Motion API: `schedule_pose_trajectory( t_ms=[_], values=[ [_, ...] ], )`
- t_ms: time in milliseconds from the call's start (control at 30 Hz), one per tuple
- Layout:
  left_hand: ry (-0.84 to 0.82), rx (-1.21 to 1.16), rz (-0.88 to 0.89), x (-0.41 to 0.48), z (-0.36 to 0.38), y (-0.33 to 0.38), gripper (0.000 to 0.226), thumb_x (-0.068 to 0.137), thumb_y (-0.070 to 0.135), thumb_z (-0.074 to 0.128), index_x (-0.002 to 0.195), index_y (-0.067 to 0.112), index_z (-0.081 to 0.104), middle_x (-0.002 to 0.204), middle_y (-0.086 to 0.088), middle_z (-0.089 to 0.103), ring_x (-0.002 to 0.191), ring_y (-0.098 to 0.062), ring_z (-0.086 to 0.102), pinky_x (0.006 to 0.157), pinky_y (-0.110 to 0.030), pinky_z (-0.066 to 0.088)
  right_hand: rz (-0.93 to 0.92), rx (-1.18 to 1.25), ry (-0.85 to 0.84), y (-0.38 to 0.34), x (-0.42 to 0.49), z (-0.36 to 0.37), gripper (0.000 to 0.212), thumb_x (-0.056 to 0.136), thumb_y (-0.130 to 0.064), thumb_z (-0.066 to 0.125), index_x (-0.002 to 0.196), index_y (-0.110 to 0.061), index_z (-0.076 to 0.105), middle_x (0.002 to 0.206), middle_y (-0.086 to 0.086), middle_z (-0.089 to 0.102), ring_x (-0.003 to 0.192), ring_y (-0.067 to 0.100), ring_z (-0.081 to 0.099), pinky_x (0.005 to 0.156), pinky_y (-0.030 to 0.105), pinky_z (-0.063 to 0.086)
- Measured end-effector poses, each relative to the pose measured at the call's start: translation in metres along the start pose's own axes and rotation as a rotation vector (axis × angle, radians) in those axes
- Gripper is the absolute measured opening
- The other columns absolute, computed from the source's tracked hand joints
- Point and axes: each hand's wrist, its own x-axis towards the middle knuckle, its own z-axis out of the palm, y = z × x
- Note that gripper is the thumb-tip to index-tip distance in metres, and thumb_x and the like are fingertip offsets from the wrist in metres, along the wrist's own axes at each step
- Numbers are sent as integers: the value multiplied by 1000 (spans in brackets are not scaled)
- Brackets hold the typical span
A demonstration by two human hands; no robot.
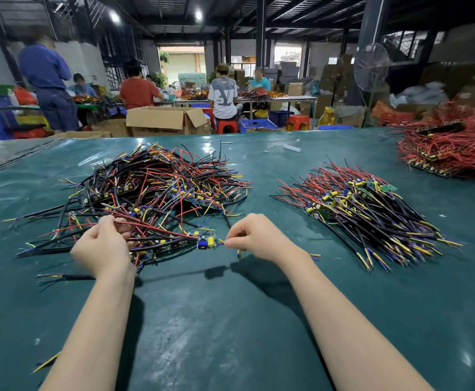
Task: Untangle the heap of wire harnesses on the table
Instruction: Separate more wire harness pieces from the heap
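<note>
Heap (157,190) of tangled harnesses, left-centre on the green table (230,320).
Left grip (103,245) clutches a bunch of wires (146,225) at the heap's near edge; right grip (254,238) pinches one harness (206,244) by its wire ends.

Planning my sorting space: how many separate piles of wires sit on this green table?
3. A tangled heap at left centre, a neater pile to its right, and a mostly red pile at the far right edge. More may lie out of view.
</note>
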Motion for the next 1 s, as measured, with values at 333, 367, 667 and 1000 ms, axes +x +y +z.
schedule_pose_trajectory(
  t_ms=[333, 367, 667, 1000],
  values=[
    [-49, 9, 32, -12, 7, 0, 30, 91, 15, 43, 65, 20, 57, 39, 12, 54, 29, -1, 40, 38, -15, 29, 284, -191, 823, 13, 14, -42, 27, 93, -24, 49, 89, -6, 69, 98, 16, 61, 89, 35, 56, 64, 33, 32],
    [-69, 8, 35, -13, 7, 0, 29, 90, 15, 44, 65, 20, 57, 37, 13, 53, 29, -1, 40, 39, -15, 29, 324, -217, 887, 16, 15, -53, 29, 94, -24, 48, 90, -5, 69, 99, 16, 60, 87, 35, 56, 62, 32, 29],
    [-214, 93, 41, -21, 13, -7, 27, 85, 7, 48, 62, 17, 58, 36, 12, 52, 31, -1, 41, 39, -11, 32, 743, -731, 586, 91, -7, -100, 31, 91, -7, 39, 115, -6, 59, 119, 15, 60, 114, 33, 53, 92, 37, 39],
    [-355, 589, 343, -33, 10, -14, 17, 83, 9, 56, 72, 17, 65, 58, 3, 60, 65, -24, 55, 59, -24, 36, 495, -407, 735, 51, 15, -42, 34, 87, -14, 46, 121, -11, 52, 124, 13, 51, 115, 31, 45, 91, 39, 35]
  ],
)
